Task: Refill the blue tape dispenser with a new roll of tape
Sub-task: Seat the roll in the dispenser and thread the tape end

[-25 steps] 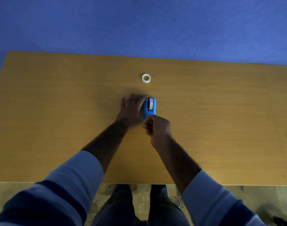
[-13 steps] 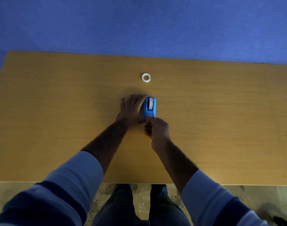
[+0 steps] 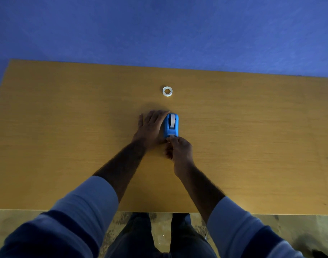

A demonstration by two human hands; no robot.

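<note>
The blue tape dispenser (image 3: 171, 125) stands on the wooden table (image 3: 66, 127) near the middle, with a pale roll of tape seated in its top slot. My left hand (image 3: 150, 127) lies against the dispenser's left side and holds it steady. My right hand (image 3: 179, 148) is at the dispenser's near end, its fingertips pinched at the cutter edge; whether they hold the tape's end I cannot tell. A small whitish ring, an empty tape core or roll (image 3: 167, 91), lies flat on the table beyond the dispenser.
A blue wall (image 3: 159, 30) rises behind the table's far edge. The table's near edge runs just above my legs and a speckled floor (image 3: 159, 229).
My right hand has slid a little forward, from just short of the dispenser's near end to touching its cutter edge. The left hand and the dispenser have stayed put.
</note>
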